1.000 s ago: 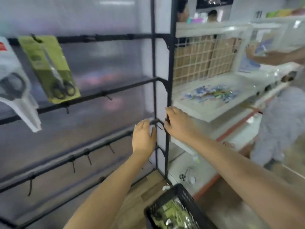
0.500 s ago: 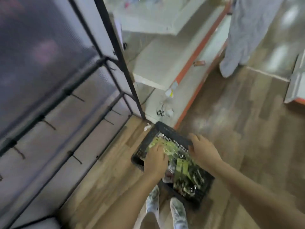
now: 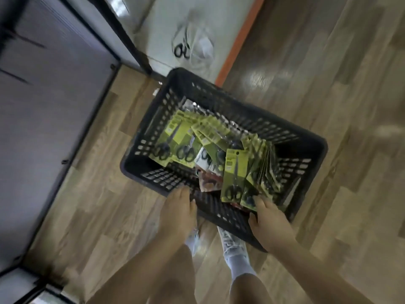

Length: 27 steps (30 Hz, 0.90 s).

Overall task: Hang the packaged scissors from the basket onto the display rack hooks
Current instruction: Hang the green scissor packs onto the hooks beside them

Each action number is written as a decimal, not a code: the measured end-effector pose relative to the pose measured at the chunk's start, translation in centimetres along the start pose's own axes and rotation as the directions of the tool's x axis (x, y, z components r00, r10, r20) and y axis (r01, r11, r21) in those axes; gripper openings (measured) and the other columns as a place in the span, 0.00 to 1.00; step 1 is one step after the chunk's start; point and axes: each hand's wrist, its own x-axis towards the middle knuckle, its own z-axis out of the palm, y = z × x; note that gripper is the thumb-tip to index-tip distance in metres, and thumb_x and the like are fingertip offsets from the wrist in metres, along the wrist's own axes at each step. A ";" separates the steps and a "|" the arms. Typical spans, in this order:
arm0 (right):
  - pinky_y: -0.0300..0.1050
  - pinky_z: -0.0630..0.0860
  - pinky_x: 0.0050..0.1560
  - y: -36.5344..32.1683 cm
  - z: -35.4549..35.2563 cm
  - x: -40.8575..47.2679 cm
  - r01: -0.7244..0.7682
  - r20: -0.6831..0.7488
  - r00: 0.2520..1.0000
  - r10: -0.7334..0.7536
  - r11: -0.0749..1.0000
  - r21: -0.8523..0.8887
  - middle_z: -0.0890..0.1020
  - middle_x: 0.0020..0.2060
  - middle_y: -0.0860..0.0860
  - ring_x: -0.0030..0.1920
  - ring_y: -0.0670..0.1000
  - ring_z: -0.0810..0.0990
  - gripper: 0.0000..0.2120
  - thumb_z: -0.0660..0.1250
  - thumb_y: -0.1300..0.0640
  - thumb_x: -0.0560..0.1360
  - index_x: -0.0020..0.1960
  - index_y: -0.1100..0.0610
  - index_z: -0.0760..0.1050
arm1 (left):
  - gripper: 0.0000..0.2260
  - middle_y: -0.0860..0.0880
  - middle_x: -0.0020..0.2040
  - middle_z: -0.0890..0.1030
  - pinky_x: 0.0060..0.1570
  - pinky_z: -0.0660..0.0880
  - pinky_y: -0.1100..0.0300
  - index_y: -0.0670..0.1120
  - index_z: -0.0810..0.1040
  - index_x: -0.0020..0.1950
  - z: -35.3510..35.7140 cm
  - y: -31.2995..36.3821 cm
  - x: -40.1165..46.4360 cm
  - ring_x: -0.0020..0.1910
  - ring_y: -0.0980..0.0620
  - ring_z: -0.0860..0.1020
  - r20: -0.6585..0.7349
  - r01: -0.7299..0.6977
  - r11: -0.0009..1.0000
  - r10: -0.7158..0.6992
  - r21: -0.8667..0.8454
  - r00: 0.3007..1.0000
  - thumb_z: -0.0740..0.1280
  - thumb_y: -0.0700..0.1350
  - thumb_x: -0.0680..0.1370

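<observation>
A black plastic basket stands on the wooden floor below me. It holds several green packs of black-handled scissors, some flat, some on edge at the right. My left hand grips the near rim at the left, fingertips over the edge. On the right of that rim my right hand holds the near wall, its thumb inside against the green packs and its fingers outside. The display rack shows only its lower black frame and blurred hooks at the left.
A low white shelf base with an orange edge lies beyond the basket, and a clear bag with black scissors lies on it. My feet in white shoes stand just under the basket's near side. Wooden floor spreads to the right.
My view dropped from the rack to the floor basket. Both hands left the rack frame, went into the basket, then drew back to its near rim.
</observation>
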 end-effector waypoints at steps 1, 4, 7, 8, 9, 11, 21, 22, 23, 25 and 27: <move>0.44 0.64 0.66 0.2 0.8 1.4 0.000 -0.012 1.000 0.000 1.000 0.015 0.62 0.72 0.51 0.70 0.52 0.65 0.24 0.55 0.55 0.80 0.74 0.57 0.56 | 0.16 0.46 0.66 0.70 0.61 0.66 0.59 0.42 0.68 0.68 0.6 -0.1 1.5 0.66 0.48 0.68 -0.008 0.004 1.000 -0.004 -0.004 1.000 0.56 0.44 0.81; 0.45 0.66 0.64 0.4 2.0 6.1 0.016 -0.081 0.997 -0.009 0.996 0.088 0.67 0.69 0.53 0.67 0.53 0.68 0.22 0.58 0.56 0.79 0.71 0.59 0.62 | 0.17 0.44 0.66 0.70 0.59 0.69 0.55 0.40 0.68 0.68 1.5 0.2 6.6 0.64 0.47 0.69 -0.076 0.029 0.998 -0.033 -0.052 0.997 0.57 0.45 0.81; 0.46 0.67 0.63 0.2 2.2 11.6 0.048 -0.143 0.989 -0.033 0.993 0.107 0.68 0.68 0.55 0.66 0.54 0.68 0.22 0.59 0.53 0.79 0.71 0.60 0.62 | 0.16 0.42 0.62 0.73 0.54 0.72 0.51 0.38 0.70 0.65 2.4 0.6 12.6 0.58 0.44 0.73 -0.143 0.086 0.983 -0.110 -0.162 0.984 0.59 0.46 0.81; 0.47 0.68 0.62 0.1 2.2 13.4 0.061 -0.158 0.987 -0.042 0.990 0.124 0.68 0.68 0.55 0.66 0.54 0.68 0.23 0.59 0.51 0.79 0.71 0.60 0.62 | 0.16 0.41 0.60 0.73 0.54 0.72 0.50 0.38 0.71 0.64 2.8 0.8 14.3 0.57 0.44 0.73 -0.153 0.084 0.980 -0.113 -0.181 0.982 0.59 0.46 0.81; 0.48 0.68 0.61 0.0 2.1 15.1 0.075 -0.167 0.985 -0.049 0.986 0.151 0.68 0.68 0.55 0.66 0.55 0.68 0.24 0.59 0.49 0.79 0.70 0.60 0.62 | 0.16 0.41 0.60 0.74 0.54 0.72 0.50 0.37 0.71 0.64 3.2 1.0 15.8 0.57 0.43 0.73 -0.154 0.079 0.978 -0.109 -0.192 0.982 0.60 0.46 0.81; 0.47 0.67 0.62 -0.6 1.8 18.3 0.125 -0.193 0.977 -0.086 0.971 0.202 0.66 0.70 0.54 0.68 0.54 0.66 0.29 0.60 0.45 0.78 0.73 0.58 0.60 | 0.18 0.40 0.62 0.72 0.55 0.71 0.50 0.37 0.68 0.66 4.0 1.3 18.3 0.59 0.42 0.73 -0.146 0.066 0.980 -0.094 -0.189 0.985 0.59 0.47 0.81; 0.50 0.58 0.70 -2.2 1.1 29.9 0.188 -0.175 0.973 -0.152 0.960 0.206 0.53 0.76 0.52 0.75 0.55 0.54 0.43 0.63 0.34 0.71 0.77 0.48 0.46 | 0.19 0.43 0.50 0.74 0.41 0.68 0.58 0.39 0.65 0.64 5.6 1.4 25.2 0.50 0.43 0.76 -0.330 0.076 0.877 -0.258 -0.475 0.908 0.67 0.43 0.77; 0.49 0.58 0.70 -2.0 1.2 29.9 0.192 -0.163 0.973 -0.161 0.961 0.199 0.54 0.76 0.52 0.74 0.55 0.54 0.43 0.63 0.34 0.71 0.77 0.48 0.46 | 0.18 0.46 0.43 0.73 0.38 0.67 0.58 0.39 0.65 0.62 5.6 1.4 25.4 0.45 0.45 0.76 -0.324 0.081 0.836 -0.298 -0.543 0.898 0.68 0.42 0.77; 0.48 0.58 0.70 -1.9 1.2 29.9 0.199 -0.154 0.973 -0.173 0.964 0.175 0.53 0.76 0.52 0.74 0.54 0.54 0.44 0.63 0.34 0.71 0.77 0.49 0.46 | 0.16 0.50 0.38 0.71 0.37 0.66 0.59 0.40 0.66 0.59 5.6 1.3 25.7 0.40 0.48 0.74 -0.306 0.093 0.797 -0.333 -0.596 0.892 0.69 0.41 0.76; 0.47 0.55 0.71 -1.7 1.5 29.6 0.216 -0.131 0.971 -0.199 0.968 0.130 0.51 0.76 0.51 0.75 0.53 0.51 0.46 0.64 0.34 0.70 0.77 0.50 0.44 | 0.12 0.54 0.36 0.69 0.38 0.67 0.61 0.44 0.68 0.52 5.4 1.0 26.2 0.37 0.53 0.72 -0.239 0.128 0.733 -0.375 -0.668 0.896 0.70 0.41 0.75; 0.47 0.56 0.71 -1.7 1.6 29.3 0.204 -0.136 0.973 -0.184 0.968 0.148 0.51 0.76 0.51 0.75 0.53 0.50 0.47 0.66 0.34 0.69 0.77 0.49 0.44 | 0.09 0.54 0.37 0.72 0.41 0.69 0.62 0.46 0.71 0.49 5.1 0.6 26.5 0.40 0.53 0.74 -0.166 0.150 0.662 -0.389 -0.734 0.906 0.70 0.41 0.75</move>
